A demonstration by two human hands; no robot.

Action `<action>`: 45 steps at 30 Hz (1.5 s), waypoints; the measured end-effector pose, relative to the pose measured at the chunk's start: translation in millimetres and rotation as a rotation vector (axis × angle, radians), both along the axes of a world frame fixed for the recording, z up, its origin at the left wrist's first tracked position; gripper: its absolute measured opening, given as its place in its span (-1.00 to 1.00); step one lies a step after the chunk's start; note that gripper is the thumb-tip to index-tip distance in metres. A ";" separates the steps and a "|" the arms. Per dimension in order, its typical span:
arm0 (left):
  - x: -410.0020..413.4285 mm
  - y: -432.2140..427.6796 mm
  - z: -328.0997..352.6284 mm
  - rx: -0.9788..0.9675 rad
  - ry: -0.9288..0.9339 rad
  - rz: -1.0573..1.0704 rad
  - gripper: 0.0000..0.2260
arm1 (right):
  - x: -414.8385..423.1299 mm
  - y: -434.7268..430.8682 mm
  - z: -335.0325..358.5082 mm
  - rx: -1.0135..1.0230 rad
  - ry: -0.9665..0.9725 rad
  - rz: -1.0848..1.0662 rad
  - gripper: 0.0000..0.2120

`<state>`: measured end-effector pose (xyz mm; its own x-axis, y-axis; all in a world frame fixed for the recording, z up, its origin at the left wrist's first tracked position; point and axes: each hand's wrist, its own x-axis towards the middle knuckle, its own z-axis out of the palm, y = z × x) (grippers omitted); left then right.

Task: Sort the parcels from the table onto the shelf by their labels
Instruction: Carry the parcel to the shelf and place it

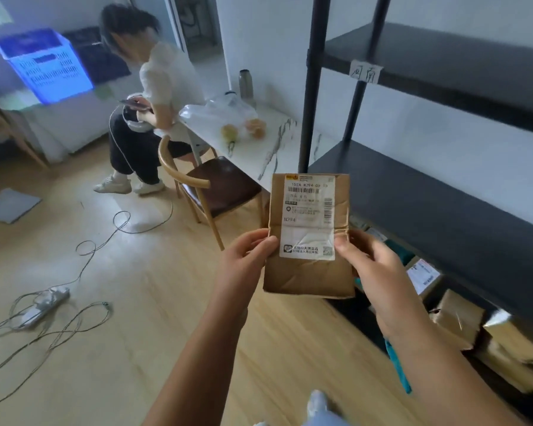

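You hold a flat brown kraft parcel (308, 272) upright in both hands, lifted off the floor and just left of the black shelf unit (437, 192). Your left hand (245, 256) pinches the parcel's left edge, thumb on the front face, fingers wrapped behind. Your right hand (373, 265) grips the right edge the same way, thumb tip touching the white shipping label (308, 216). The label faces you; "N294" is legible, smaller print is not.

Shelf unit: middle board at 3 o'clock of the parcel, upper board at 1 o'clock carrying a handwritten paper tag (366, 71). Under the middle board, at 4 o'clock, several brown cardboard boxes (456, 321) sit packed together.

At 12 o'clock, a white marble-pattern table (268, 146) with a clear plastic bag (225, 112) and a metal flask (246, 83). Wooden chair (210, 186) stands at 10 o'clock, beside the table. A seated person (154, 112) is farther off at 10 o'clock. Power strip (46, 302) with cables lies on the wood floor at 9 o'clock.
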<state>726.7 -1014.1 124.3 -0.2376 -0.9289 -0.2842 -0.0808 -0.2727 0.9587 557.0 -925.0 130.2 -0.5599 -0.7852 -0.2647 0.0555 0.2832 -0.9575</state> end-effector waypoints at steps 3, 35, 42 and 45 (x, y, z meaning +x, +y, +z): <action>-17.7 -30.2 5.9 -0.024 0.015 -0.016 -0.74 | -13.3 -24.1 13.6 -0.054 0.027 -0.071 -0.61; -202.7 -217.2 163.7 -0.374 0.365 -0.386 -0.91 | -141.8 -153.1 163.0 -0.431 0.397 -0.475 -0.64; -228.1 -256.8 194.3 -0.374 0.323 -0.529 -0.61 | -161.3 -191.0 187.1 -0.320 0.425 -0.493 -0.67; -240.1 -266.6 200.1 -0.378 0.307 -0.557 -0.66 | -167.2 -203.9 193.1 -0.281 0.436 -0.507 -0.68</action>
<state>486.6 -1280.8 324.4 -0.7201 -0.6684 0.1861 0.1762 0.0833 0.9808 389.7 -1128.9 323.3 -0.8817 -0.4067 0.2390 -0.2885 0.0641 -0.9553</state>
